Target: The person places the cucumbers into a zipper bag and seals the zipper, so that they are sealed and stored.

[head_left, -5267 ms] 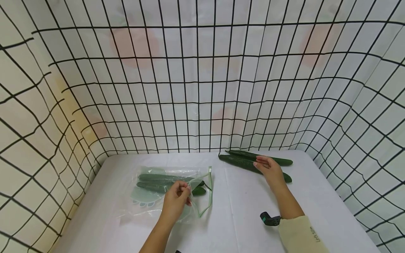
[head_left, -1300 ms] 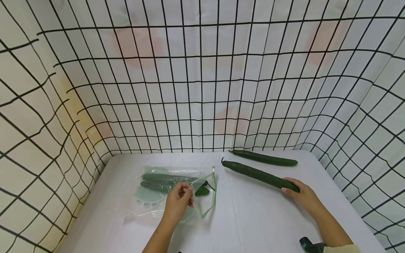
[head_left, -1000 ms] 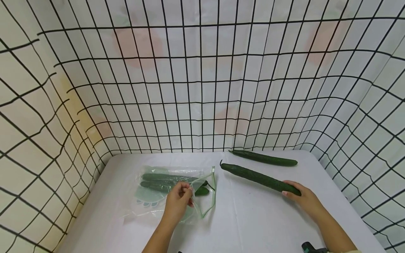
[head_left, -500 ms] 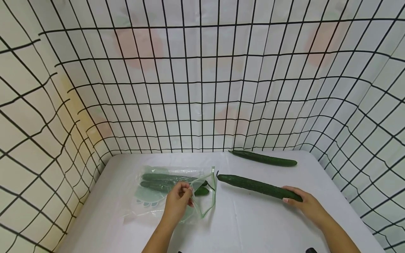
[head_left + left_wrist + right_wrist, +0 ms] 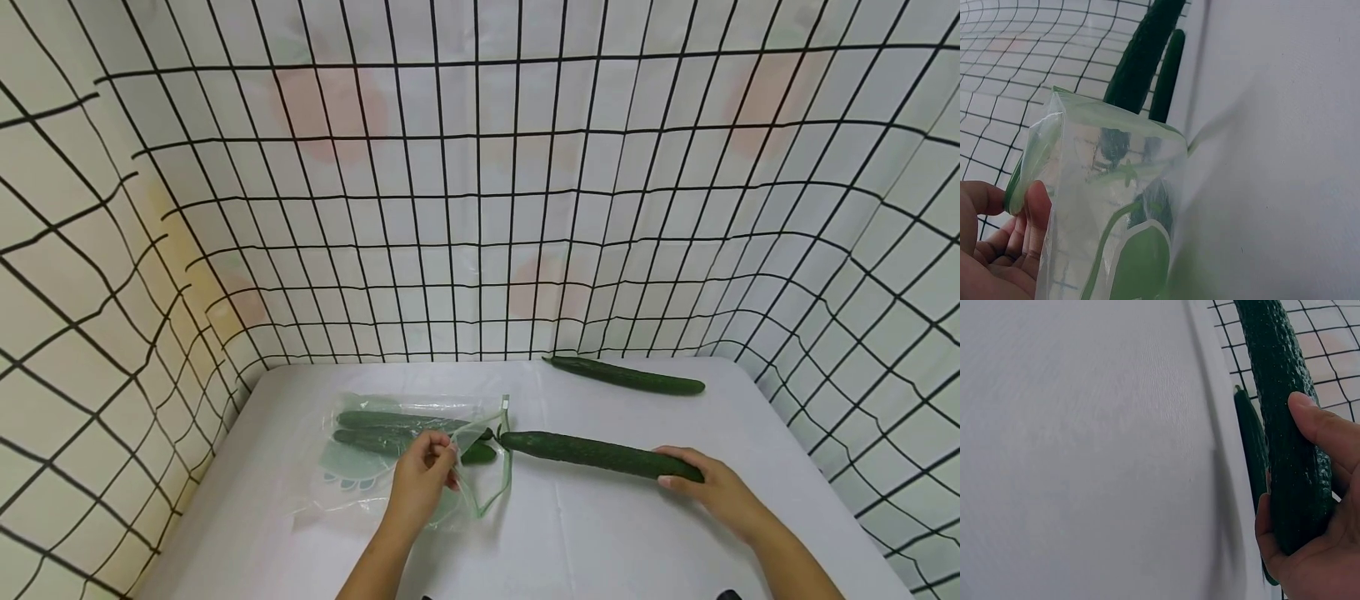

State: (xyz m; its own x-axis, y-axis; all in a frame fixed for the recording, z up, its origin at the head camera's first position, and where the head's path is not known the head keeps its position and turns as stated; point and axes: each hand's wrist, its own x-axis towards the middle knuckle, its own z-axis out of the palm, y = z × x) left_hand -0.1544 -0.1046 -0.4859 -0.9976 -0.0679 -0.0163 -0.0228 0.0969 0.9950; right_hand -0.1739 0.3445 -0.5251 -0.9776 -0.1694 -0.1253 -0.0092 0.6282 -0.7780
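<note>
At white table (image 5: 615,533), clear green-rimmed plastic bag (image 5: 356,462) is pinched by left hand (image 5: 422,472); 1 long dark-green cucumber (image 5: 588,452) is gripped by right hand (image 5: 711,487).

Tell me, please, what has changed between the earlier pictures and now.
The right hand gripped the nearer loose cucumber and brought it left and closer; its tip is now by the mouth of the bag. The left hand still pinches the bag; the far cucumber and two bagged cucumbers stayed.

Black wire grid (image 5: 478,197) — white table (image 5: 600,542)
</note>
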